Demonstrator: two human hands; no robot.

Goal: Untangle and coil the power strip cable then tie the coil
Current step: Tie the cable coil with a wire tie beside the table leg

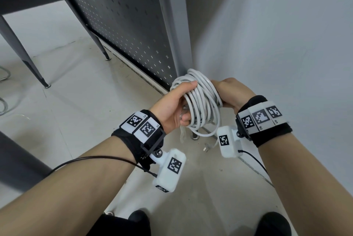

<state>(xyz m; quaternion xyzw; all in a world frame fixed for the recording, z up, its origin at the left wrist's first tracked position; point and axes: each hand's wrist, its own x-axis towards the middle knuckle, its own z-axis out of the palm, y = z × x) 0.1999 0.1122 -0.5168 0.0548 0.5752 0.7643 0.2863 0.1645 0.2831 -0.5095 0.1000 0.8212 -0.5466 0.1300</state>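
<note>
The left hand [172, 105] is wrapped round one side of the coiled white cable [202, 102], thumb laid over the top of the loops and fingers curled in underneath. The other side of the coil is gripped by the right hand [230, 91], its fingers hidden behind the strands. The coil is held in the air between both hands, in front of a grey table leg [176, 31] and just beside a pale wall [277, 35]. A loose tail of cable is seen hanging below the coil, ending in a plug [207, 148]. A thin pale strip, possibly a tie, dangles under the left hand, though it is too blurred to be named. Black wristbands with white marker blocks [142, 124] are worn on both wrists. A dark perforated panel [131, 31] stands behind, above the light floor [80, 86].
</note>
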